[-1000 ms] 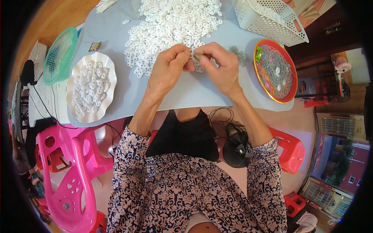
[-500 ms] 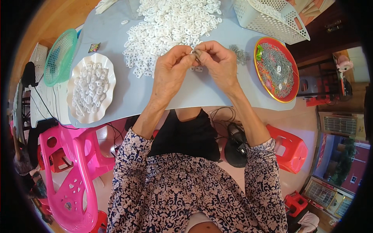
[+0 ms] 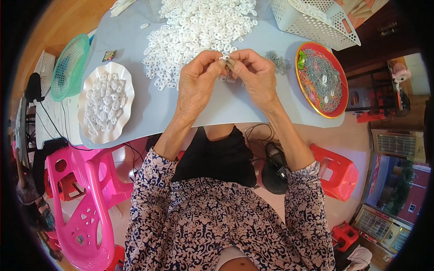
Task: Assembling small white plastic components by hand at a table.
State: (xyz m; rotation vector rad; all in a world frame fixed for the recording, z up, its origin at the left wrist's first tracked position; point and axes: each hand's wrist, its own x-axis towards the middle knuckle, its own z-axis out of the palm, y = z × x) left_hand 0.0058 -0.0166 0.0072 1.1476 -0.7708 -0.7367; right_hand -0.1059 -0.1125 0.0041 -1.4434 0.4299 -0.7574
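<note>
Presently, a small white piece (image 3: 224,58) sits in the pinched fingertips of your left hand (image 3: 198,77); your right hand (image 3: 259,74) closes its fingertips beside it, any hold hidden, near the white pile (image 3: 199,31) on the grey desk (image 3: 156,106).

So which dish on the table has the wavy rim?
The white dish on the left, holding white pieces; the red dish at right has a smooth gold rim.

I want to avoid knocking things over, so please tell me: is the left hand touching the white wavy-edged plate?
Apart. The head view shows grey tabletop between the left hand and the white wavy-edged plate.
</note>
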